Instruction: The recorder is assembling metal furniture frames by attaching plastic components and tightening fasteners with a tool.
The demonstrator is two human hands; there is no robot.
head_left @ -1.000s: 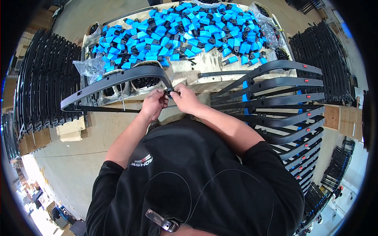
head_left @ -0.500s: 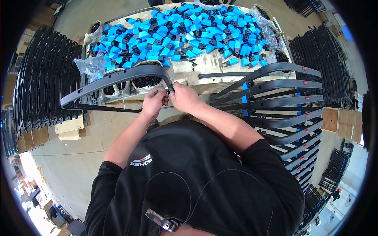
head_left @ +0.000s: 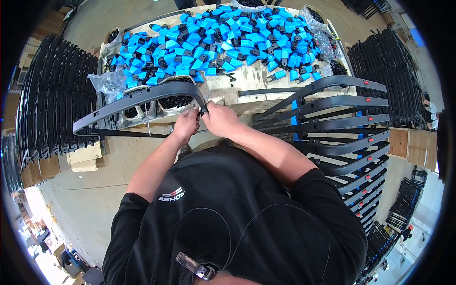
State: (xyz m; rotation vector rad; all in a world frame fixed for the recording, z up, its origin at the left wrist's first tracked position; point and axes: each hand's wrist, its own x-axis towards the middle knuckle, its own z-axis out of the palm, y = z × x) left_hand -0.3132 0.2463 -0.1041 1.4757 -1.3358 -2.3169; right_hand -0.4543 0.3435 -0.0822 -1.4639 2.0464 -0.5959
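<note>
A dark grey curved tube frame (head_left: pixel 124 100) is in front of me, its rounded bend beside the bench edge and its far end stretching to the left. My right hand (head_left: pixel 221 119) is closed around the frame's bent-down end, with the thumb on top. Just left of it, my left hand (head_left: pixel 186 125) has its fingers curled together under the same end. Whatever those fingers pinch is too small and hidden to name. Behind the frame, an open bag of small black parts (head_left: pixel 175 101) stands against the bench.
Blue-and-black plastic pieces (head_left: pixel 190 45) lie heaped over the workbench (head_left: pixel 247 78). Similar curved frames (head_left: pixel 332 124) are stacked at my right. Racks of black frames (head_left: pixel 57 99) stand at the left, others at the far right. A clear plastic bag (head_left: pixel 108 81) hangs at the bench's left corner.
My left hand has turned slightly, its fingers now tucked closer under the frame end. The right hand has shifted a little left and down, still on the frame.
</note>
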